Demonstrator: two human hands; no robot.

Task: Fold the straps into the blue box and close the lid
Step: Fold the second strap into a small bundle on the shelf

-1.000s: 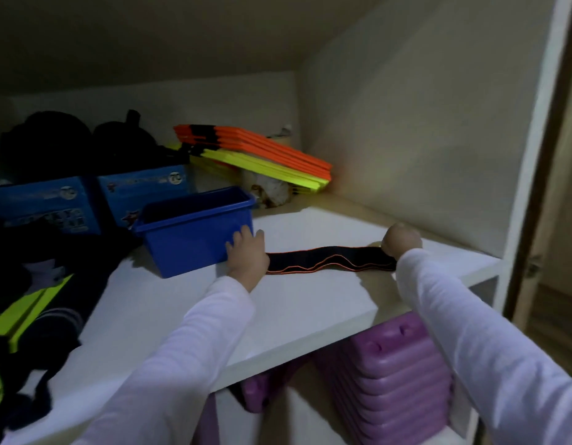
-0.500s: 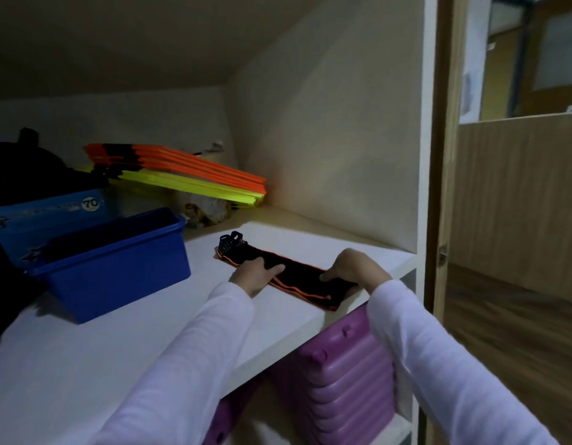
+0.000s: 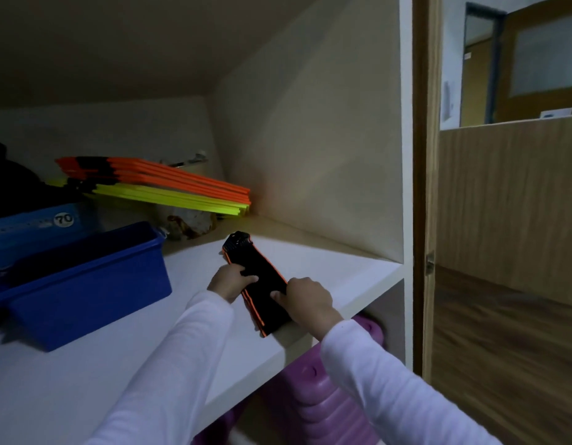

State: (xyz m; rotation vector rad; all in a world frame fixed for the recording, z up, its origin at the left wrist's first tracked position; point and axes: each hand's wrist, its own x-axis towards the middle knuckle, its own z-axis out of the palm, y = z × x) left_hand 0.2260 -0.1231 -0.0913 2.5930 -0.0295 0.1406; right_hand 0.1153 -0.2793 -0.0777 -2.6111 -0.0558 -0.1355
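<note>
Presently on the white shelf (image 3: 326,268): one black strap (image 3: 260,277) with orange edging, folded flat into a long narrow band. Its long axis runs from the shelf's front edge, near end lower right, back and leftward to a bunched far end pointing at the rear corner. Left hand (image 3: 230,281): fingers curled over the strap's left edge about midway, gripping it. Right hand (image 3: 305,300): partly closed, thumb pressed on the strap's top near the front end, fingers along its right edge. Open blue plastic bin (image 3: 85,284): left of the strap, well apart, lid not visible. Orange and yellow flat markers (image 3: 169,187): stacked at the back. Purple stacked steps (image 3: 326,406): on the level below.
</note>
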